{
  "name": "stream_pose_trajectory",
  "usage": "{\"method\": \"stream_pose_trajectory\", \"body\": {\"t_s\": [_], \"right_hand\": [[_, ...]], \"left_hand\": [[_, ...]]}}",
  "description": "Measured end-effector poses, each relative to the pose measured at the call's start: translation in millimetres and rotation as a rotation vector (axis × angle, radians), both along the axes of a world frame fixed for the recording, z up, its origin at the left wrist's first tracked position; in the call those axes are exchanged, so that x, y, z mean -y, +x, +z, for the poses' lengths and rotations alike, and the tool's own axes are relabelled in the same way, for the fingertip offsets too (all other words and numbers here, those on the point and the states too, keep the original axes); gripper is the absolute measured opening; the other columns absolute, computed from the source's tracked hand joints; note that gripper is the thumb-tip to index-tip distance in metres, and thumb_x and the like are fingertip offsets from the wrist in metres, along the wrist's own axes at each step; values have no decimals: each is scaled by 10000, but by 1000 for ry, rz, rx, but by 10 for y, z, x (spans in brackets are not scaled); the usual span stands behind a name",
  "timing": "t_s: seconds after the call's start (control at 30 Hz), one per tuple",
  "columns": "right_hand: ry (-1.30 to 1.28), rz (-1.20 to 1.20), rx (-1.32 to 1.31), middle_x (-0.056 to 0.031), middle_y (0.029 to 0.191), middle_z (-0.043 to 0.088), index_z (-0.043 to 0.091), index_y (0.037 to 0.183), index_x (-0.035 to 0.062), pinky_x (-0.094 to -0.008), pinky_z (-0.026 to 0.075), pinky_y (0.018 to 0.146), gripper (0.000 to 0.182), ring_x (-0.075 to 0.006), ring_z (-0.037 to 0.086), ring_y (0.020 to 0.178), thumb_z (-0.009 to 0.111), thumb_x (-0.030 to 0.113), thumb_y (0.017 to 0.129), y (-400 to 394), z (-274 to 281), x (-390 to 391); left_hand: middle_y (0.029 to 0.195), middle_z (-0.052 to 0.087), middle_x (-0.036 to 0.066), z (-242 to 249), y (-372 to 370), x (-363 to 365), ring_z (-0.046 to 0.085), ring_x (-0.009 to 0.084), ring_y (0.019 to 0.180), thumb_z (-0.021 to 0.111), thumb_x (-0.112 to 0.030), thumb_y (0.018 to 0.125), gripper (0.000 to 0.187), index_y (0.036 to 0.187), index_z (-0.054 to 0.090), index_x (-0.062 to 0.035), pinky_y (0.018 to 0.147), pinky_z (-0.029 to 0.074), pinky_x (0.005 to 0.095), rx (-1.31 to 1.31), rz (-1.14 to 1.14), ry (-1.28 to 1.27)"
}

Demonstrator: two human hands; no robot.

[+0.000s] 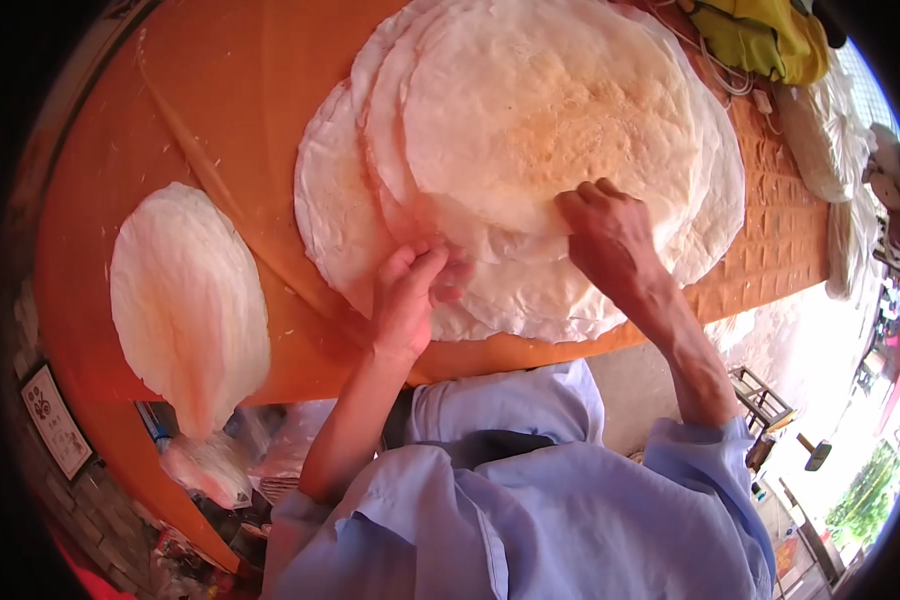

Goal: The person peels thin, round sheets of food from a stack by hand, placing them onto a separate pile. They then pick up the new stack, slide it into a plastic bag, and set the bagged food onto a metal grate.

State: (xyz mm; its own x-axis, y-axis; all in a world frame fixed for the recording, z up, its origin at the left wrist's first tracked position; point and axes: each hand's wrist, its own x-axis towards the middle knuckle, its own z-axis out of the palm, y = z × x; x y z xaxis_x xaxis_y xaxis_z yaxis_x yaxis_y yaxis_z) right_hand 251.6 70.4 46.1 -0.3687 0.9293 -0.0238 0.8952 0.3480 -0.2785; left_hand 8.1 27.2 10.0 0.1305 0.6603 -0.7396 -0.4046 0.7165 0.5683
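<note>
A stack of large, round, paper-thin flatbreads (550, 90) lies on the orange-covered table, its layers fanned at the left. My right hand (610, 230) is closed at the near edge of the top flatbread, fingertips pressed to it. At the stack's near-left side, my left hand (415, 285) has its thumb and forefinger pinched at a flatbread edge, slightly blurred. The sheet between my hands looks a little lifted and creased. Apart from the stack, a folded flatbread (190, 300) lies to the left, its near end hanging over the table edge.
The orange table cover (260, 60) has a long crease and scattered crumbs. Yellow-green cloth (765, 35), a white cord and white bags (820, 140) sit at the far right. Below the table's left side are plastic bags (210, 470) and a framed sign (55, 420).
</note>
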Motion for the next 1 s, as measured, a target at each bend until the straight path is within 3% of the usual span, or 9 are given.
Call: {"method": "stream_pose_trajectory", "body": {"t_s": [0.1,0.27,0.47,0.6,0.63,0.73,0.77,0.87,1.0], "right_hand": [[30,-81,13,-110,730,568,540,740,45,-406,490,610,105,-298,585,742,584,22,648,-65,449,-55],[39,-8,-73,-119,728,570,554,747,49,-417,492,601,104,-306,589,740,575,23,649,-259,-142,218],[47,-10,-94,-135,755,620,573,705,35,-388,498,558,110,-303,626,772,653,96,662,-702,-103,-13],[-31,-56,-187,-110,739,611,579,868,19,-423,509,677,243,-304,617,779,672,159,693,-708,-38,210],[-246,-24,-197,-174,932,628,567,1081,9,-476,460,857,449,-343,592,978,698,228,711,-657,34,221],[67,-74,-152,-228,1218,534,512,1260,38,-522,356,984,655,-374,456,1217,735,319,712,-418,26,496],[-108,-95,-83,-227,1388,389,443,1365,76,-547,266,1051,806,-375,307,1336,761,391,695,-281,-27,551],[-35,-126,-116,-213,1361,413,453,1348,71,-545,278,1038,826,-382,320,1318,782,397,664,-202,-90,597],[285,-85,-110,-141,1041,556,572,1079,27,-408,415,832,413,-295,519,1026,656,172,701,-213,-339,413]], "left_hand": [[945,657,77,36,115,-32,681,192,818,614,-129,883,206,1058,557,-36,592,511,259,-36,-45,31],[907,654,71,50,242,-20,682,187,751,629,-117,867,211,1034,522,-48,552,493,245,-91,-3,86],[888,652,55,13,280,-3,660,146,716,671,-151,867,244,1025,513,-53,499,464,218,-193,65,176],[854,668,84,-27,270,-27,647,127,651,641,-109,859,227,1055,572,-16,446,406,198,-120,9,159],[835,668,84,-39,264,-5,642,123,634,636,-101,855,204,1035,585,-20,437,397,198,-77,-14,105],[794,669,86,-26,268,-84,628,119,587,615,-74,846,142,980,618,-26,411,372,200,10,-60,13],[789,669,87,24,266,-113,624,121,573,604,-63,846,125,964,623,-25,404,366,202,6,-65,10],[794,672,103,7,271,-142,616,133,569,546,-31,861,108,926,631,-19,403,357,207,100,-43,28],[854,670,117,159,249,-285,624,164,640,536,-74,899,123,987,608,-28,450,397,216,282,-56,113]]}}
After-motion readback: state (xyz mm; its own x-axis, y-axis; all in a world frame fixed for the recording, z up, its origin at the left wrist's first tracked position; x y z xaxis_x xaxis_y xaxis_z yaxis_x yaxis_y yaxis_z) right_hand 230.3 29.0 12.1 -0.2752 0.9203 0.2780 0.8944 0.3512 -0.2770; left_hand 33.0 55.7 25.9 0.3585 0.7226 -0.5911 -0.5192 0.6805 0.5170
